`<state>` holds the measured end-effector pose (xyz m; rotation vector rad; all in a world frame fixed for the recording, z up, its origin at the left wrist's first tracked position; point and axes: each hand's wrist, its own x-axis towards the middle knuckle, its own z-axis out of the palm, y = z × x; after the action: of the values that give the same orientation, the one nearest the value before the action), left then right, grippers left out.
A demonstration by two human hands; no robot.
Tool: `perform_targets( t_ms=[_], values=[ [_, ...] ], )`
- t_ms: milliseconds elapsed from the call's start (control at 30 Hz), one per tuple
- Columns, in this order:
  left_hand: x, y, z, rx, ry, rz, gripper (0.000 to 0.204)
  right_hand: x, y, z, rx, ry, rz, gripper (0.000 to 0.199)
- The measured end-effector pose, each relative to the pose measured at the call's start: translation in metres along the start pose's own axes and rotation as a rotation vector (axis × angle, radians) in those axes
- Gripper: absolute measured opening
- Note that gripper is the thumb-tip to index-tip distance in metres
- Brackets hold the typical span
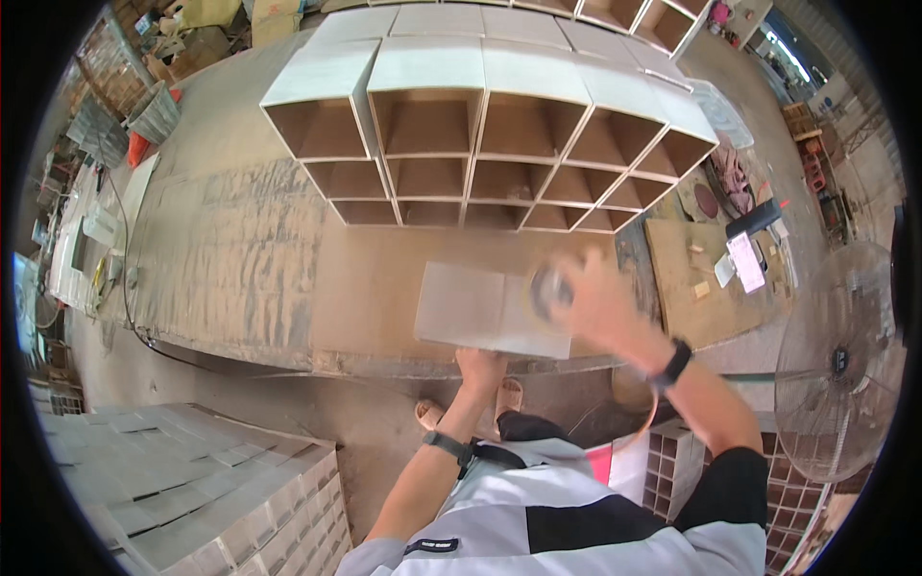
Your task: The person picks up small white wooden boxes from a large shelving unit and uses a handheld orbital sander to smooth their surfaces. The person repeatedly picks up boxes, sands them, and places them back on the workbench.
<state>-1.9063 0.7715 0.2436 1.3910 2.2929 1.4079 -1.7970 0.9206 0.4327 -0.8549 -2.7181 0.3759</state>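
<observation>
A pale grey-white box (463, 298) sits near the front edge of the worktable, with a faint line between two of its faces. My left hand (481, 367) is closed on its near edge, its fingers partly hidden beneath it. Over the box's right end, my right hand (605, 300) is smeared by motion. It grips a ring-shaped roll of tape (551, 292), also blurred. Whether the roll touches the box I cannot tell.
Behind the box, white open-fronted boxes (427, 65) are stacked several wide on the worktable (216, 240). To the right lie a brown board (672, 264) and a phone-like pink-white item (745, 261). A fan (840, 363) stands at right. More boxes (192, 480) are piled lower left.
</observation>
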Motion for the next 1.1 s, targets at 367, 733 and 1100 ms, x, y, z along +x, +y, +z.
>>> perform_targets(
  t_ms=[367, 733, 1100],
  values=[
    [0.000, 0.003, -0.010, -0.031, -0.171, -0.138, 0.024, -0.004, 0.048, -0.036, 0.020, 0.086, 0.385, 0.056],
    [0.027, 0.031, -0.102, -0.913, 0.120, -0.588, 0.047, -0.129, 0.076, -0.026, 1.340, 1.046, 0.602, 0.041],
    [-0.010, 0.023, -0.090, -0.720, 0.190, -0.794, 0.037, -0.183, 0.132, 0.025, 1.770, 0.968, 0.716, 0.038]
  ],
)
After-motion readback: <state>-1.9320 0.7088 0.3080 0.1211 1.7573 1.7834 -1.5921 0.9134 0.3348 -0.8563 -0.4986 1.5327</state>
